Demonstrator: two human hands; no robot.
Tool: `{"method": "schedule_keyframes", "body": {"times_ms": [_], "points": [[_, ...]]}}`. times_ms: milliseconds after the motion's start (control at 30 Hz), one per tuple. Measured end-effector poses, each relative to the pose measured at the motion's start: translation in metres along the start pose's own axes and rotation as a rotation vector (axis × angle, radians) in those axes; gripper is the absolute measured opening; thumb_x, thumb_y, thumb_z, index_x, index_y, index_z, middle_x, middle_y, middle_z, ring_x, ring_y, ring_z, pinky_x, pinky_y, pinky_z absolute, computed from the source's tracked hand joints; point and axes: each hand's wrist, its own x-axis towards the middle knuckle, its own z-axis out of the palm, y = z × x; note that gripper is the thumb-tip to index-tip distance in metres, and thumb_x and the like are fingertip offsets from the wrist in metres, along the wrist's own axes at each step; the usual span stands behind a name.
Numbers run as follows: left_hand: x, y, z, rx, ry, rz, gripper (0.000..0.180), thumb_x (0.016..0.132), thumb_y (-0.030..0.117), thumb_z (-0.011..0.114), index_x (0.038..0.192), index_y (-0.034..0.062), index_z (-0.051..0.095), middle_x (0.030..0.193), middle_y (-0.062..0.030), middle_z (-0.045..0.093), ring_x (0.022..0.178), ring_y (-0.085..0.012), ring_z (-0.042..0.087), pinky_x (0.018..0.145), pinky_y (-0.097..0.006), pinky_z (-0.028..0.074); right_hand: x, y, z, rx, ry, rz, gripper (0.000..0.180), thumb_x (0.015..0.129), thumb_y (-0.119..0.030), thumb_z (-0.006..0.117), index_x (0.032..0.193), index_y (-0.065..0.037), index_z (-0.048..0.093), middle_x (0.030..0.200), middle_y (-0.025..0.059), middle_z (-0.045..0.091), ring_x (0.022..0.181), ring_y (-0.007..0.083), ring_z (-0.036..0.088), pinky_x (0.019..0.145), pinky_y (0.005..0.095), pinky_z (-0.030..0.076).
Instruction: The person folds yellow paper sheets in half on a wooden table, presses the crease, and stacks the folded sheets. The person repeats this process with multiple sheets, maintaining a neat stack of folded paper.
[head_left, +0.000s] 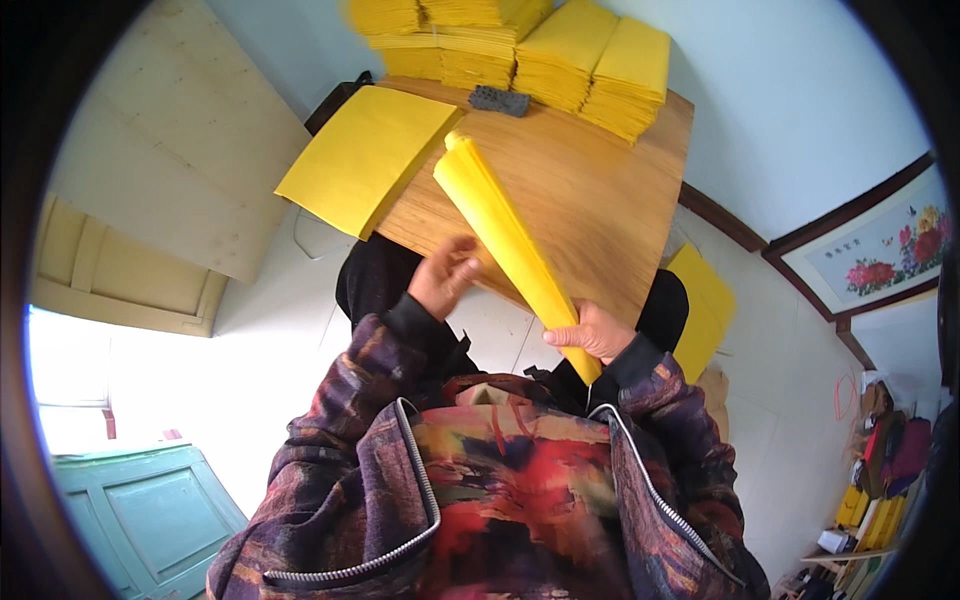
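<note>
My right hand (pixel 592 334) is closed round the lower end of a long, narrow bundle of folded yellow paper (pixel 510 243). The bundle slants up and to the left over the near edge of the wooden table (pixel 600 220), its far end raised and loosely rounded. Beside its left side is my left hand (pixel 445 280), fingers loosely bent and apart with nothing held. Whether a fingertip brushes the paper is hard to tell. A flat stack of yellow sheets (pixel 370 155) lies on the table's left side, overhanging its edge.
Tall piles of folded yellow paper (pixel 565 55) line the back of the table. In front of them lies a dark grey block-like thing (pixel 499 100). More yellow sheets (pixel 700 310) sit low to my right. A framed flower picture (pixel 880 245) stands along the right wall.
</note>
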Motion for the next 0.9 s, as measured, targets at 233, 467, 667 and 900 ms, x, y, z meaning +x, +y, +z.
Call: {"method": "schedule_keyframes", "body": {"times_ms": [233,467,667,900], "points": [[-0.004,-0.016,0.029,-0.783,-0.447,-0.117,0.051,0.088,0.012,0.053,0.136,0.003,0.041,0.133,-0.0108,0.05,0.12,-0.0247,0.049,0.101,-0.037,0.039,0.003,-0.001,0.006,0.09,-0.069,0.036,0.036,0.075,-0.023,0.079,0.097,-0.005,0.058,0.077,0.0004,0.055,0.067,0.0118,0.054,0.062,0.0262,0.044],[0.007,-0.009,0.031,-0.953,-0.599,-0.092,0.057,0.082,0.017,0.064,0.135,0.0068,0.042,0.136,-0.0106,0.048,0.125,-0.026,0.046,0.103,-0.043,0.037,0.004,-0.007,0.013,0.091,-0.146,0.041,0.032,0.077,-0.025,0.077,0.092,-0.005,0.056,0.071,0.0022,0.054,0.06,0.0122,0.054,0.057,0.0253,0.044],[0.012,-0.011,0.039,-1.085,-0.673,-0.071,0.061,0.077,0.019,0.072,0.131,0.0082,0.046,0.128,-0.0123,0.053,0.122,-0.0287,0.048,0.101,-0.046,0.038,0.001,-0.011,0.017,0.141,-0.23,0.04,0.033,0.078,-0.025,0.076,0.094,-0.005,0.055,0.073,0.0019,0.054,0.062,0.0114,0.054,0.058,0.0246,0.045],[0.015,-0.01,0.051,-1.26,-0.709,0.017,0.047,0.076,0.024,0.075,0.111,0.0046,0.05,0.104,-0.011,0.056,0.111,-0.0311,0.053,0.095,-0.048,0.043,0.007,-0.005,0.019,0.177,-0.327,0.063,0.038,0.078,-0.028,0.077,0.096,-0.005,0.054,0.075,0.0025,0.054,0.062,0.0112,0.054,0.058,0.0245,0.045]]}}
